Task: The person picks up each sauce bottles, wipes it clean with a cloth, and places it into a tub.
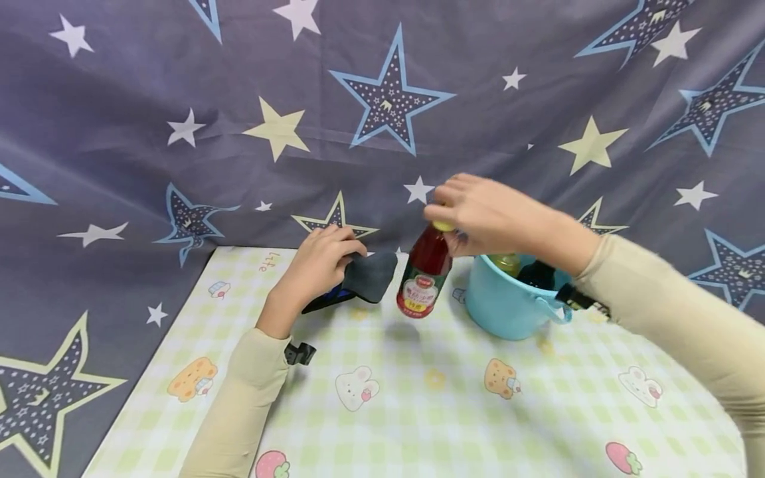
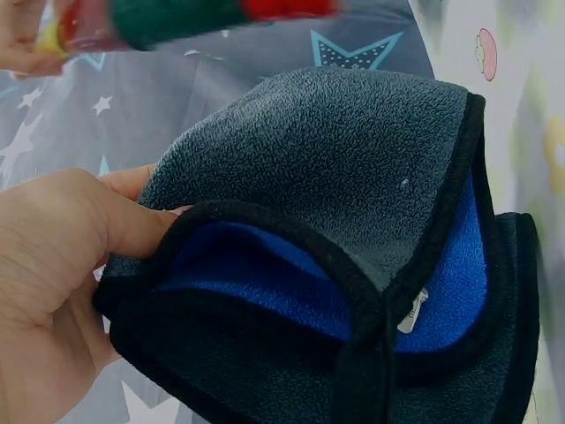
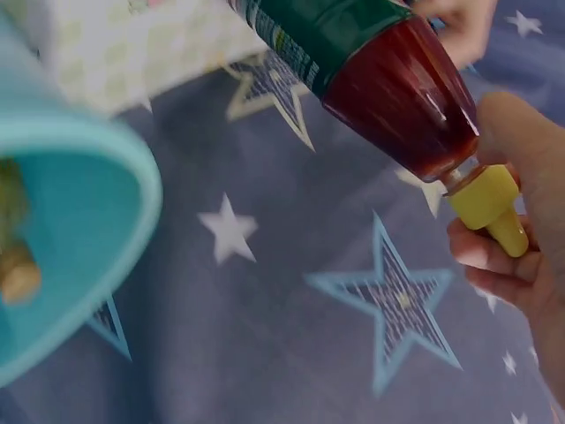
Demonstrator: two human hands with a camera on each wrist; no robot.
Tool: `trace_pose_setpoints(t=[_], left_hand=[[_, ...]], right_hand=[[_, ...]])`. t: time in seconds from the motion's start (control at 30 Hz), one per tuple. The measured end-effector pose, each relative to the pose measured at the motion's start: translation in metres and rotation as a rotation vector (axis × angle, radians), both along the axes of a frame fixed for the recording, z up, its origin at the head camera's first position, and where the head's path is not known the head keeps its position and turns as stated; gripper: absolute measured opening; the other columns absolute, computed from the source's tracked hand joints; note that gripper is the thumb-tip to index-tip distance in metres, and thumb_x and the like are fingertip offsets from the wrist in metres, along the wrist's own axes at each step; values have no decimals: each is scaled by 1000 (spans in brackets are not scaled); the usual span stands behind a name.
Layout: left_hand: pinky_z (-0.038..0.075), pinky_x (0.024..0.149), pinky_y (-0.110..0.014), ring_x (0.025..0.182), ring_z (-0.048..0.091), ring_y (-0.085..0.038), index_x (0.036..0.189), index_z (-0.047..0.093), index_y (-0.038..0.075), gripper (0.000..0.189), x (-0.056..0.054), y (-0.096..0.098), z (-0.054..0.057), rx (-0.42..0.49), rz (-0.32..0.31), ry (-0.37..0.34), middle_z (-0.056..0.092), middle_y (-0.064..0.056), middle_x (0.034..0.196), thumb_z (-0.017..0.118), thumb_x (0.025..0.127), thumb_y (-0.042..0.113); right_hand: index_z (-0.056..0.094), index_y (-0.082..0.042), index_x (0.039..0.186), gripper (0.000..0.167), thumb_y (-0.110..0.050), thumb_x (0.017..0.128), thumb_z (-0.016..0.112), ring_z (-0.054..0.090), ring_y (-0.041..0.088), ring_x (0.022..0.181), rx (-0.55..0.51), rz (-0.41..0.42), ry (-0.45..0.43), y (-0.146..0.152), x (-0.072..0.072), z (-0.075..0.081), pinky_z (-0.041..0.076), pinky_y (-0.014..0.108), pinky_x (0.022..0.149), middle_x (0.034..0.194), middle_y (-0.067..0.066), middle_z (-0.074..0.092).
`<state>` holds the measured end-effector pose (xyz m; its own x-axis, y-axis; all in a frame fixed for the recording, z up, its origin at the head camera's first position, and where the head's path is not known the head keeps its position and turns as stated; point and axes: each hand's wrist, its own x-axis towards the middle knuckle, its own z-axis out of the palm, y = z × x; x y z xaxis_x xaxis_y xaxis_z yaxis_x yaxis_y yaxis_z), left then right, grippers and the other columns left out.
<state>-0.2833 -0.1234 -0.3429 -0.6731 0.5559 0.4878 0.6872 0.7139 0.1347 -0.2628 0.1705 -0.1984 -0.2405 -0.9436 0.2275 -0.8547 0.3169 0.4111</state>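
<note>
My right hand (image 1: 478,211) pinches the yellow cap (image 3: 485,199) of a ketchup bottle (image 1: 422,279) with red sauce and a green label. The bottle hangs tilted above the table, left of a light blue bucket (image 1: 502,312). With my left hand (image 1: 323,262) I grip a folded cloth (image 2: 300,150), grey-green on one side and blue on the other, edged in black. In the left wrist view, thumb and fingers pinch its edge and the folds stand apart, with a small white tag (image 2: 412,311) inside.
Inside the bucket are a bottle of yellowish liquid (image 1: 507,263) and a dark item (image 1: 536,274). A handle (image 1: 556,311) sticks out from its front side. The table (image 1: 418,411) wears a checked cloth with cartoon prints. A star-patterned curtain (image 1: 227,79) hangs right behind it.
</note>
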Motion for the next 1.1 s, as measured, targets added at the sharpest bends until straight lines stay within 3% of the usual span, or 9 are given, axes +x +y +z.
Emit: trace_pose_setpoints(t=[0.13,0.27,0.4,0.5,0.63,0.83,0.93,1.1], left_hand=[[45,83,-41,88,53,-24,105,79,17,26,0,0,0,3,-6,7,66,-2,101,65,95,-3],[45,83,-41,87,52,-24,105,79,17,27,0,0,0,-5,-3,6,66,-3,101,65,95,-3],[45,83,-42,88,52,-24,105,79,17,27,-1,0,0,-3,2,5,66,-3,102,65,94,-4],[44,84,-42,90,53,-25,105,79,17,28,-2,1,0,-2,4,1,66,-3,103,65,94,-4],[45,85,-43,89,53,-25,105,79,17,27,-3,2,-2,-3,1,-2,66,-4,102,65,94,-4],[46,88,-45,92,55,-26,106,79,17,28,-3,1,-2,2,8,-13,67,-4,105,65,94,-5],[47,89,-46,93,56,-26,106,79,17,29,-2,0,-2,3,13,-23,68,-5,106,65,94,-5],[46,89,-46,93,56,-26,107,79,17,29,-3,1,-2,0,8,-24,68,-4,105,63,95,-5]], right_hand=[[60,-7,94,22,-3,72,64,48,24,74,-17,-82,-51,17,6,36,44,43,75,77,5,51],[62,-7,94,28,-2,67,68,50,27,77,-34,-153,-44,37,11,65,48,48,79,80,7,54],[63,-6,96,33,-1,65,72,52,30,78,-32,-249,-12,61,13,84,48,53,82,84,10,58],[64,-4,98,35,-2,65,76,55,35,82,-11,-358,-3,79,11,89,48,57,86,88,15,61],[64,-4,96,33,-4,66,76,56,36,82,37,-454,-9,98,8,84,48,58,86,88,16,62],[61,-9,91,30,-4,64,73,52,28,76,106,-483,-34,119,5,58,44,46,70,83,8,59],[61,-9,90,27,-4,66,70,50,25,74,156,-441,-22,128,3,40,42,42,65,80,7,56],[61,-9,91,25,-5,68,71,50,24,72,195,-333,46,145,-1,15,45,43,67,75,5,53]])
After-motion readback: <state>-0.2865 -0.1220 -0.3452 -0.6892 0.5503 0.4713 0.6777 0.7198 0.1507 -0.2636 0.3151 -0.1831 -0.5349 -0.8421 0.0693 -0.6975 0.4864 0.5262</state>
